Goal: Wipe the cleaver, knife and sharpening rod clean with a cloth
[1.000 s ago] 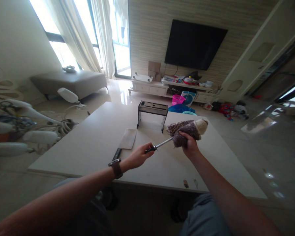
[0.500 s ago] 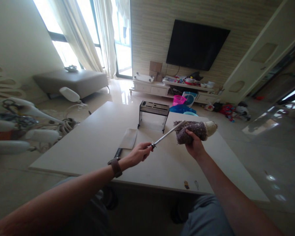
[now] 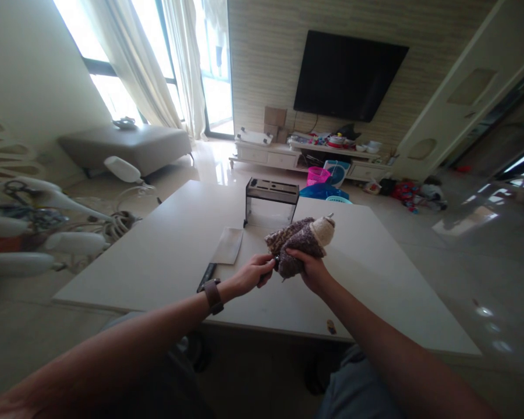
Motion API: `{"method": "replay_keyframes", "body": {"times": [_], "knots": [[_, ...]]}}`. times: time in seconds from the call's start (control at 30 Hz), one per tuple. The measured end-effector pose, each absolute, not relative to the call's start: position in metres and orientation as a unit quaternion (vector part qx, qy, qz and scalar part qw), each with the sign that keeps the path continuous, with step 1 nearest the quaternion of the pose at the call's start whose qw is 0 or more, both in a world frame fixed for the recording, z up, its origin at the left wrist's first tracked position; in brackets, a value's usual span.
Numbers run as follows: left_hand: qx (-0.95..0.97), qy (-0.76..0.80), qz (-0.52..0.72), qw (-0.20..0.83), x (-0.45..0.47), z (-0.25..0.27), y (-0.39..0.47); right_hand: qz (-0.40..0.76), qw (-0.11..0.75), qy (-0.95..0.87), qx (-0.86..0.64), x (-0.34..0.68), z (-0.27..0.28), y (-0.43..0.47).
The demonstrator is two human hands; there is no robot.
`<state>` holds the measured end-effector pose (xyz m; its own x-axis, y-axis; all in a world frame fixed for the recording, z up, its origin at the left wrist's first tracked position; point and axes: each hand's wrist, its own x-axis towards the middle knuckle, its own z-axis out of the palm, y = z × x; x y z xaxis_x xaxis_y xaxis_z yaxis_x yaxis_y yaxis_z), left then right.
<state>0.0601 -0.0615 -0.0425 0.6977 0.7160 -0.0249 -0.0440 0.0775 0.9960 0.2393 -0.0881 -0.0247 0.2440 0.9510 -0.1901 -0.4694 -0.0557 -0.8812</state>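
Note:
My left hand [image 3: 252,273] is closed round the dark handle of a sharpening steel [image 3: 330,216]. Most of its metal rod is hidden inside a fuzzy brown and cream cloth [image 3: 299,244], and only the tip pokes out at the far right end. My right hand [image 3: 313,272] grips the cloth from below, thumb on top, wrapping it round the rod close to the handle. Left of my hands, a cleaver [image 3: 227,247] lies flat on the white table [image 3: 170,233], its black handle toward me. Behind it stands a knife block [image 3: 271,203] with a slotted top and clear sides.
A small yellow and dark item [image 3: 330,326] lies by the table's near edge. Past the far edge are a pink basket [image 3: 318,176] and blue plastic things [image 3: 323,192]. A lamp with several white shades [image 3: 76,243] stands on the left. A television [image 3: 349,75] hangs behind.
My right hand has brought the cloth left and down along the steel to its handle. The rod, bare before, is now covered except for its tip. My left hand has hardly moved.

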Motion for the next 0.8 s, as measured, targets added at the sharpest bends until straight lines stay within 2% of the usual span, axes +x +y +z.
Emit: {"method": "replay_keyframes", "body": {"times": [0.8], "knots": [[0.680, 0.289, 0.222, 0.636, 0.037, -0.040, -0.062, 0.399, 0.778, -0.197, -0.443, 0.343, -0.009, -0.059]]}}
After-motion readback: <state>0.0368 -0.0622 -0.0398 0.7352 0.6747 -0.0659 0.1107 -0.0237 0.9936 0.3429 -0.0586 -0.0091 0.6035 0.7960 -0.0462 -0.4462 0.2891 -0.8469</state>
